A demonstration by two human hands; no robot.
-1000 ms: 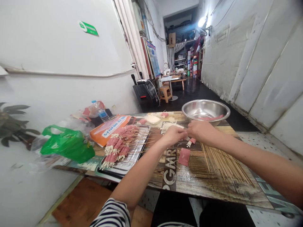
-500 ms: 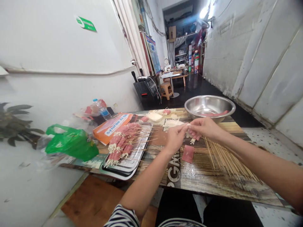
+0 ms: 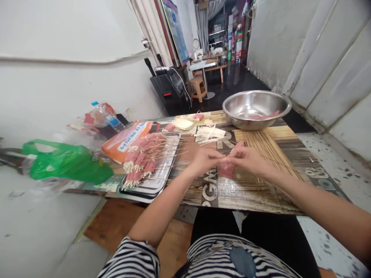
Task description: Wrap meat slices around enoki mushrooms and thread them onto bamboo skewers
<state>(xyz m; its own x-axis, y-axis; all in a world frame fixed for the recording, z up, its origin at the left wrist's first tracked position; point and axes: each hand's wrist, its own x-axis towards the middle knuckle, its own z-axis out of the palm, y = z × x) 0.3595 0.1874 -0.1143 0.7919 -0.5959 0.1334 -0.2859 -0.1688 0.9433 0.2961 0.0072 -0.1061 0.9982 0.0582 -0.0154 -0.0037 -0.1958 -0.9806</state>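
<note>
My left hand and my right hand meet with pinched fingertips over a flat pink slice of meat on the table. What lies between the fingers is too small and covered to make out. Just behind my right hand, a pink meat roll shows in part. Beyond my hands lies a loose heap of white enoki mushrooms. To the right, under my right forearm, bamboo skewers are spread out. Skewered meat-and-enoki rolls are piled on a metal tray at left.
A steel bowl with some pink meat stands at the table's far right. An orange-and-white packet lies behind the tray. A green plastic bag and a bottle are at the left edge. More enoki sits farther back.
Both hands have come down and nearer, from beside the enoki heap to the meat slice, their fingertips still together. The view has tilted downward.
</note>
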